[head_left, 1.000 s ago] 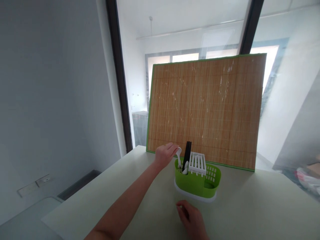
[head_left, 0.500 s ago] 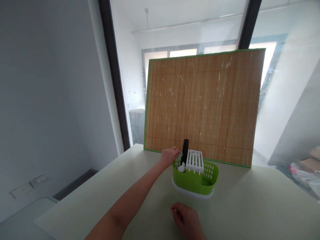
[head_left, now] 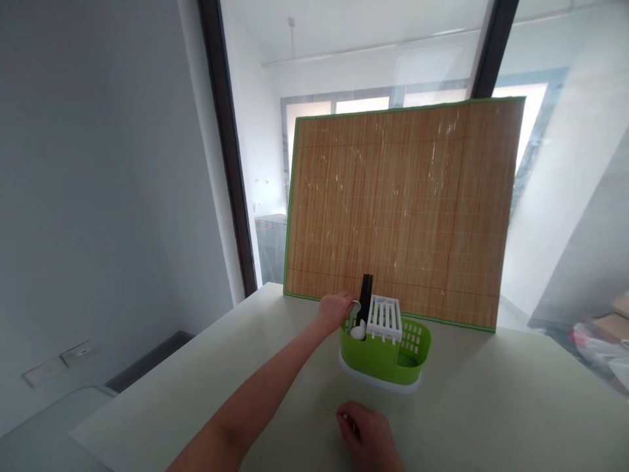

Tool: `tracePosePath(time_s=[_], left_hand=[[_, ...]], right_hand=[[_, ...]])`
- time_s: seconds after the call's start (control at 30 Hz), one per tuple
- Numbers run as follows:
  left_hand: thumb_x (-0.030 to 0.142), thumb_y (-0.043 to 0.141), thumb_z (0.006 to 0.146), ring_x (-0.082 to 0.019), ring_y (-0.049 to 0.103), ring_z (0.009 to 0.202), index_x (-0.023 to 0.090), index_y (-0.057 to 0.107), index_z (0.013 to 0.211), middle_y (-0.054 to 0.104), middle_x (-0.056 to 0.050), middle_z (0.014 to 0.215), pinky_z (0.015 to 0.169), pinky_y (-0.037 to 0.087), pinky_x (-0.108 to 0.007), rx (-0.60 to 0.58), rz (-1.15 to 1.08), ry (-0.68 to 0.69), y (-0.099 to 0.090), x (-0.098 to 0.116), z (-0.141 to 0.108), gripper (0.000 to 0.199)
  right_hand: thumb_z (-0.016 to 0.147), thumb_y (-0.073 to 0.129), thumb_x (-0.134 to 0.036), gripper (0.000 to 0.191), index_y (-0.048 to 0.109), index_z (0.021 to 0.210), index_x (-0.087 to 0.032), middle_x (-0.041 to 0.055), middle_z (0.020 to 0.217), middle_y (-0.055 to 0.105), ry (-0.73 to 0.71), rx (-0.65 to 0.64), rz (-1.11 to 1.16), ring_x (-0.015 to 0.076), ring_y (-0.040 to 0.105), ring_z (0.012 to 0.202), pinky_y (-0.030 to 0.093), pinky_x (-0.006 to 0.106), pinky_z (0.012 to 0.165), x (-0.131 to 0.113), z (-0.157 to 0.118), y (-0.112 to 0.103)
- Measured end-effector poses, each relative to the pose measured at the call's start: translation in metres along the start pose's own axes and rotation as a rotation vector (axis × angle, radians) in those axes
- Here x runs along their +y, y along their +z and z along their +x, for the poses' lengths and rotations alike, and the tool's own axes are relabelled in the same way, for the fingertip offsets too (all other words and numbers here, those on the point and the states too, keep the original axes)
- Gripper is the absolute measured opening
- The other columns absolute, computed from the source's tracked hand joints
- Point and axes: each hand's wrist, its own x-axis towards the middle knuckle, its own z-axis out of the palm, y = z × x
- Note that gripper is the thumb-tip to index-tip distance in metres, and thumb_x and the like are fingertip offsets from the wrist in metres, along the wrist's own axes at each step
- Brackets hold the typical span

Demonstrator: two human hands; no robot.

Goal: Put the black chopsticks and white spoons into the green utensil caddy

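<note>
My left hand reaches to the left end of a green plastic cutlery caddy. Its fingers are closed at the top of a pale spoon that stands in the left compartment; the hand partly hides it. Beside it in the same compartment are a white rounded spoon-like piece and black chopsticks, upright and leaning slightly. A white slatted rack with small hooks sits across the caddy's middle. In front of the caddy my right hand rests on the table, loosely curled, with nothing visible in it.
The caddy has a white base tray and stands on a pale table. Behind it, a bamboo mat with green edging leans upright against the glass. A grey wall is at the left; boxes and bags lie beyond the table's right side.
The view has shifted very slightly. My left hand stays at the spoon in the caddy, and my right hand keeps its curled pose on the table.
</note>
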Motion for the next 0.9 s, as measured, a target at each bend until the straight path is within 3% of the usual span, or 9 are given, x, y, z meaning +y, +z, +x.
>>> tracePosePath(time_s=[0.17,0.27,0.4,0.5,0.57,0.73,0.9], left_hand=[[0.03,0.051,0.086,-0.017,0.061,0.083,0.027,0.054,0.119,0.065,-0.002,0.099,0.064,0.041,-0.024,0.031,-0.048,-0.027,-0.006,-0.002,-0.012,0.033],[0.031,0.053,0.085,-0.015,0.06,0.078,0.028,0.05,0.124,0.065,0.001,0.09,0.062,0.04,-0.023,0.098,-0.146,-0.091,-0.009,-0.004,-0.026,0.039],[0.033,0.048,0.087,-0.011,0.056,0.065,0.026,0.052,0.121,0.062,0.004,0.078,0.06,0.038,-0.021,0.227,-0.359,-0.268,-0.001,-0.003,-0.06,0.035],[0.037,0.041,0.089,-0.009,0.051,0.057,0.022,0.056,0.111,0.057,0.005,0.067,0.056,0.036,-0.02,0.246,-0.515,-0.411,0.018,0.002,-0.097,0.03],[0.041,0.037,0.09,-0.009,0.049,0.055,0.02,0.059,0.098,0.054,0.005,0.062,0.055,0.035,-0.02,0.163,-0.547,-0.465,0.034,0.009,-0.123,0.032],[0.04,0.044,0.084,-0.013,0.055,0.062,0.019,0.062,0.07,0.062,0.001,0.065,0.057,0.033,-0.023,-0.257,-0.341,-0.411,0.063,0.027,-0.163,0.031],[0.034,0.045,0.082,-0.016,0.059,0.073,0.021,0.064,0.075,0.067,-0.001,0.075,0.064,0.035,-0.025,-0.332,-0.241,-0.335,0.062,0.035,-0.164,0.023]], right_hand=[[0.089,0.044,-0.027,0.018,0.062,0.089,-0.023,-0.0005,0.071,0.065,-0.007,0.005,0.0,0.0165,0.061,0.061,0.039,0.024,0.057,0.001,0.001,0.001],[0.089,0.044,-0.028,0.019,0.062,0.088,-0.023,-0.0001,0.071,0.065,-0.011,0.002,-0.003,0.0162,0.06,0.061,0.038,0.023,0.057,0.001,0.001,0.001],[0.089,0.044,-0.027,0.018,0.061,0.087,-0.024,-0.0008,0.07,0.065,-0.012,0.001,-0.005,0.0158,0.06,0.06,0.038,0.023,0.057,0.002,0.0,0.002],[0.089,0.043,-0.027,0.018,0.061,0.087,-0.024,-0.001,0.07,0.065,-0.025,-0.004,-0.016,0.016,0.061,0.06,0.038,0.023,0.056,0.004,-0.001,0.003],[0.089,0.042,-0.028,0.019,0.061,0.087,-0.023,-0.0006,0.07,0.065,-0.035,-0.003,-0.02,0.0162,0.061,0.06,0.038,0.023,0.056,0.005,-0.001,0.002],[0.09,0.041,-0.03,0.021,0.06,0.084,-0.023,-0.0003,0.068,0.065,-0.037,0.012,-0.037,0.0166,0.06,0.058,0.039,0.023,0.054,0.009,-0.001,0.001],[0.091,0.04,-0.032,0.023,0.06,0.087,-0.023,0.0001,0.069,0.064,-0.046,0.032,-0.02,0.0168,0.06,0.058,0.043,0.024,0.055,0.021,0.0,0.005]])
